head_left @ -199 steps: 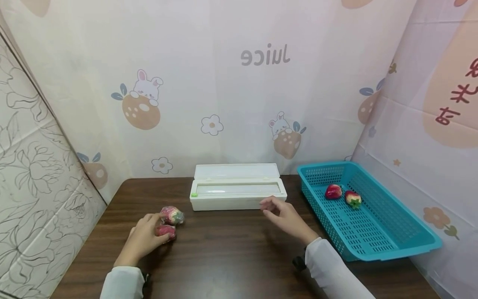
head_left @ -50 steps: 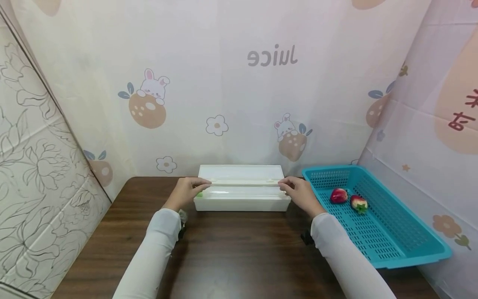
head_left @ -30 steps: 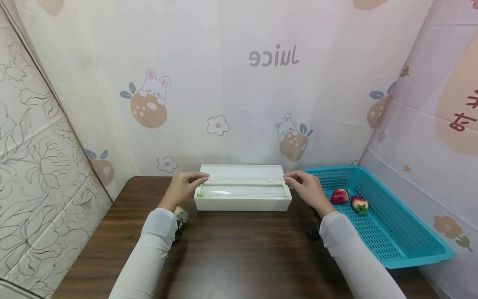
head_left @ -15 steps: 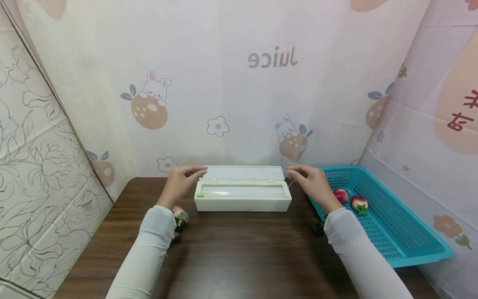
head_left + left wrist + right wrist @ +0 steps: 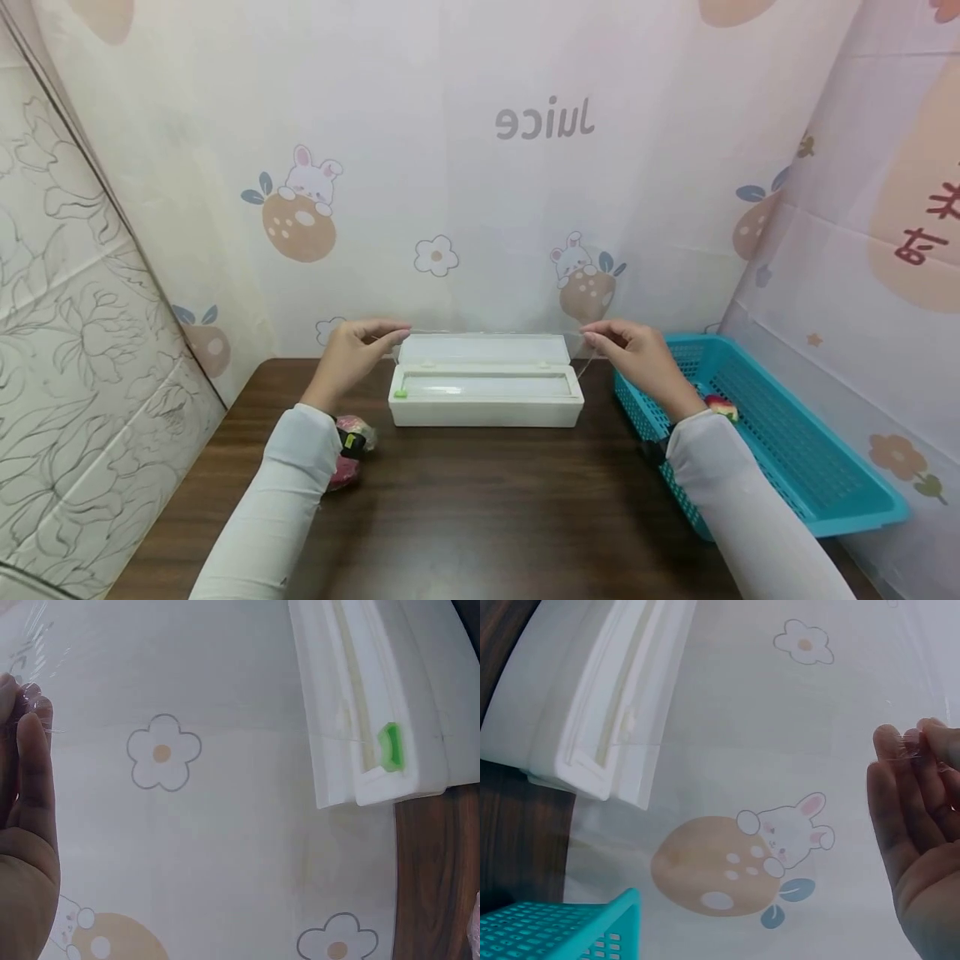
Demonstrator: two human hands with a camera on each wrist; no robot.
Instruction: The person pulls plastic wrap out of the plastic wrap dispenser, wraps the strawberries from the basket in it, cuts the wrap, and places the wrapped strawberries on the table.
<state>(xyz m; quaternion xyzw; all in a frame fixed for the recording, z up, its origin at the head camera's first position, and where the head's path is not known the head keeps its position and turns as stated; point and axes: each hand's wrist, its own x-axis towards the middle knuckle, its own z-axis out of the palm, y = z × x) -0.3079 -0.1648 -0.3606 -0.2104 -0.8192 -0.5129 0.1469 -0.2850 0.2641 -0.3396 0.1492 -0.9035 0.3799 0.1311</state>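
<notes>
Two pale sleeves reach in from the bottom edge of the head view, the left sleeve (image 5: 262, 508) from the lower left and the right sleeve (image 5: 750, 500) from the lower right, over a dark wood-grain table (image 5: 480, 508). Just beside the left wrist, left of centre, lie film-wrapped strawberries (image 5: 358, 425), partly hidden by a black wristband (image 5: 350, 444). A blue basket (image 5: 862, 523) fills the right of the frame, with a red strawberry (image 5: 722, 406) partly covered by the right forearm.

Around mid-frame, the left hand (image 5: 347, 357) and the right hand (image 5: 647, 360) are raised well apart, each pinching clear film (image 5: 40, 645) between thumb and fingertips. The film stretches between them and runs down to the white dispenser box (image 5: 486, 414) at the centre of the frame. The box has a green slider (image 5: 401, 393) at its left end, and its lid (image 5: 483, 350) stands tilted back. Behind everything, across the upper frame, hangs a printed cloth (image 5: 450, 167) with rabbits, flowers and the mirrored word "Juice".
</notes>
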